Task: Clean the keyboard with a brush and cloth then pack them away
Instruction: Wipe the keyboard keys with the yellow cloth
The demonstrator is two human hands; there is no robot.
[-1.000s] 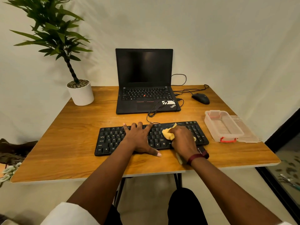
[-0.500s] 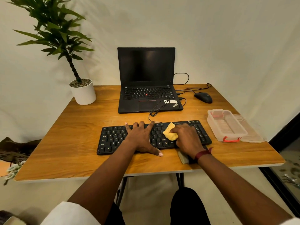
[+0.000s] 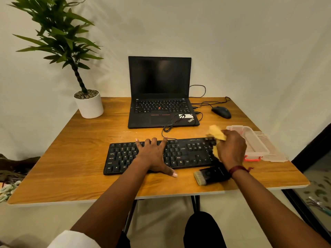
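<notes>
A black keyboard [image 3: 186, 153] lies across the front of the wooden table [image 3: 75, 158]. My left hand [image 3: 154, 154] rests flat on its middle keys with fingers spread. My right hand [image 3: 232, 147] grips a crumpled yellow cloth [image 3: 216, 134] at the keyboard's right end, above the number pad. A black brush [image 3: 210, 175] with pale bristles lies on the table just in front of the keyboard's right end, partly under my right wrist.
A clear plastic box [image 3: 254, 144] with red clips and its lid [image 3: 275, 153] sit at the right edge. Behind the keyboard stands an open laptop [image 3: 159, 93] with a cable; a mouse [image 3: 221, 112] at back right, a potted plant [image 3: 88, 102] at back left.
My right hand has swept the cloth from the keyboard's middle to its right end. The brush has come into plain view. My left hand has stayed on the keys.
</notes>
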